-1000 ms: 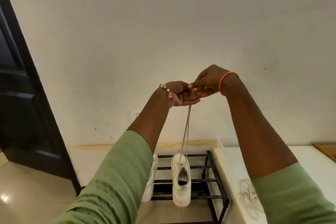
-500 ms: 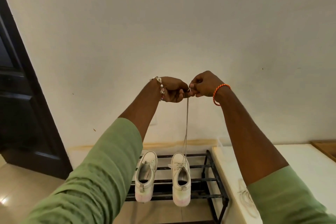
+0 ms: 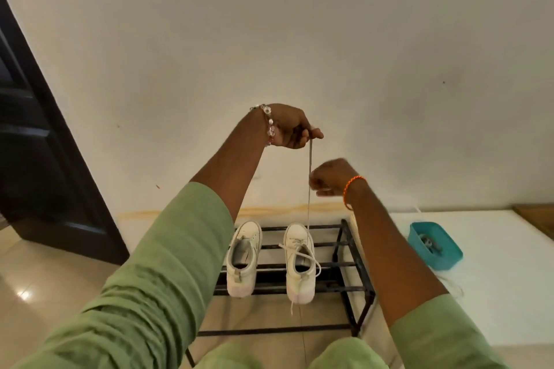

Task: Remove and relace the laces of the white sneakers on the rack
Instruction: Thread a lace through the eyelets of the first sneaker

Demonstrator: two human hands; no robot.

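My left hand (image 3: 292, 127) pinches the lace (image 3: 309, 189) taut; my right hand (image 3: 328, 178) grips it just below. The right sneaker (image 3: 299, 260) sits on the rack (image 3: 344, 263) under both hands. Pulling harder, I judge the shoe could tip off the rails or the lace snag in an eyelet.

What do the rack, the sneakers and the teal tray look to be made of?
Rack: thin black bars, likely painted metal, finish dull.
Sneakers: smooth white uppers, leather or a synthetic like it; the look leaves that open.
Lace: flat pale woven cord, pulled taut from the left hand.
Tray: moulded teal plastic, by its even colour and rounded corners.
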